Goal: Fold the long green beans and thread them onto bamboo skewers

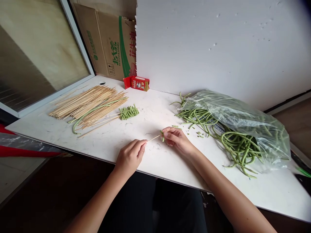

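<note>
Near the table's front edge, my left hand (pixel 130 156) pinches one end of a thin bamboo skewer (pixel 153 138). My right hand (pixel 177 139) is closed around a piece of green bean (pixel 162 136) that sits on the skewer. The skewer's other end shows beyond my right fingers, beside a bit of bean stem. To the left of my hands lie finished-looking skewers threaded with short green bean pieces (pixel 129 112). A large pile of bare bamboo skewers (pixel 89 102) lies behind them, with one long bean (pixel 85 116) across it.
On the right, a clear plastic bag (pixel 245 116) spills long green beans (pixel 243 149) onto the white table (pixel 150 106). Small bean scraps (pixel 199 134) lie near it. A red box (pixel 140 83) and a cardboard carton (pixel 109 45) stand at the back, beside a white panel (pixel 218 48).
</note>
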{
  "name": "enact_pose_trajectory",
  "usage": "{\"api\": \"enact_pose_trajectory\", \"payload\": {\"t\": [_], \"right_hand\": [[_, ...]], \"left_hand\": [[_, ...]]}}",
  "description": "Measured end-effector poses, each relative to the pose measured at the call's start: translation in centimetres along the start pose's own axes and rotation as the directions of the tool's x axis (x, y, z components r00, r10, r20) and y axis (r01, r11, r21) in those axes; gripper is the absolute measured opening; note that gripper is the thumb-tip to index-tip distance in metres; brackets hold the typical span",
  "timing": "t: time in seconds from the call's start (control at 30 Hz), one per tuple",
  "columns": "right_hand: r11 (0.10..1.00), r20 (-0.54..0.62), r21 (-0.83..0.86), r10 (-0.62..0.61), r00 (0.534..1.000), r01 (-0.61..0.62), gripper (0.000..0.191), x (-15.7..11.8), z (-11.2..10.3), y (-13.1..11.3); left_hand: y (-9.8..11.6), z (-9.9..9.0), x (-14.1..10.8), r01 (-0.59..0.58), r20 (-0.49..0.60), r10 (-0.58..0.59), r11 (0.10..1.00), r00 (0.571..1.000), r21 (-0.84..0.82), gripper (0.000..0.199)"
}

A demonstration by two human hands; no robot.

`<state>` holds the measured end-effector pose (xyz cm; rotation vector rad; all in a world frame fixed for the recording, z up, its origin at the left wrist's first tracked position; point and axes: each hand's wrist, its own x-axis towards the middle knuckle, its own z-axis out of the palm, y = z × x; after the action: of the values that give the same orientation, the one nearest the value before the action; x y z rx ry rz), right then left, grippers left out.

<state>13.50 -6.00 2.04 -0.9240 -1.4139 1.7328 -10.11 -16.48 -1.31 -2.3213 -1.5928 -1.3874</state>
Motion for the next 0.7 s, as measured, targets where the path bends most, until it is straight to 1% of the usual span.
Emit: {"api": "enact_pose_trajectory", "payload": {"t": [0.23,0.7], "right_hand": [[0.998,-0.011,0.037,0.045,0.999,-0.045,0.032,-0.01,0.09,-0.06],[0.998,0.018,0.009,0.056,0.998,-0.056,0.032,0.11,0.22,0.09]], "left_hand": [[0.02,-0.08,0.05,-0.018,0.003,0.018,1.000,1.000,-0.008,0.021],[-0.24,0.02,-0.24,-0.039,0.020,0.039,0.999,0.999,-0.019,0.023]]}}
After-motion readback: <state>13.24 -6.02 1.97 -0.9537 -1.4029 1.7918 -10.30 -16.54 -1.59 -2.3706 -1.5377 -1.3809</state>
